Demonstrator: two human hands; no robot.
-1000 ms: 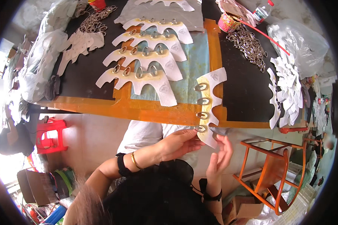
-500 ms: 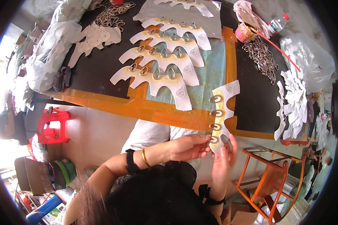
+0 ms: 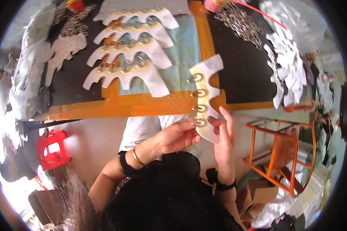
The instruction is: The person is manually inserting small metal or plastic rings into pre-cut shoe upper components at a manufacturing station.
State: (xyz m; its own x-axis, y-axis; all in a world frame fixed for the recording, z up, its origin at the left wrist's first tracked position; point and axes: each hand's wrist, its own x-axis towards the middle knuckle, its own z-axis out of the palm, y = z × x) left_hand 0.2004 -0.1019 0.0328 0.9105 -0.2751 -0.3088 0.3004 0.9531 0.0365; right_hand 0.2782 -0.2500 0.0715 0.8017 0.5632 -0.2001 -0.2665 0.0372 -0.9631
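Observation:
A white scalloped piece with a yellowish glue-like coat along one edge stands upright between my hands, in front of the table edge. Several oval metal rings stick out along that coated edge. With thumb and fingertips my left hand pinches the lowest metal ring. My right hand grips the piece's lower end between thumb and fingers, with the index finger raised. Similar white pieces with rings lie in overlapping rows on the table, to the left of the held one.
Orange tape lines the front edge of the black table. A heap of metal rings and a pile of white cut pieces lie at right. Clear plastic bags bulge at left. A wooden chair and red stool stand below.
The view has shifted, so the table sits higher and further left in the picture. Both hands keep their hold on the piece and its lowest ring.

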